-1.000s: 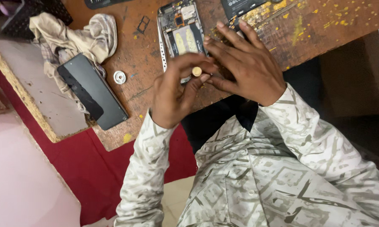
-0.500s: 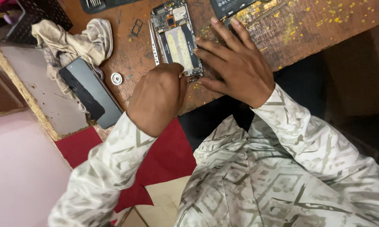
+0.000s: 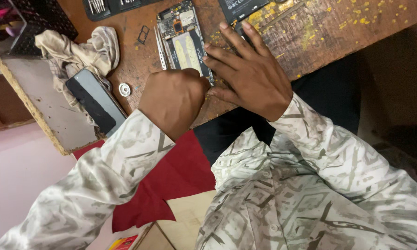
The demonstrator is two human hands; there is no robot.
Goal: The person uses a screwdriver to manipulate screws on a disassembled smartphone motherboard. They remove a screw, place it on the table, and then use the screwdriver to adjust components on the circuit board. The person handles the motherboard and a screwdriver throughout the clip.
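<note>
Left hand (image 3: 173, 99) fisted at the opened phone's (image 3: 185, 39) lower edge, grip hidden, right hand (image 3: 250, 76) spread flat bracing it — a slip could gouge the exposed board.

2 hands: left hand (image 3: 173, 99), right hand (image 3: 250, 74). 1 opened phone (image 3: 183, 39) with its circuit board showing, 1 closed dark phone (image 3: 95, 99), 1 battery (image 3: 241, 7), 1 crumpled cloth (image 3: 76, 53), 1 small round washer (image 3: 124, 89), 1 tweezers (image 3: 160, 46), 1 SIM tray (image 3: 143, 34), 1 tool case (image 3: 111, 6).
</note>
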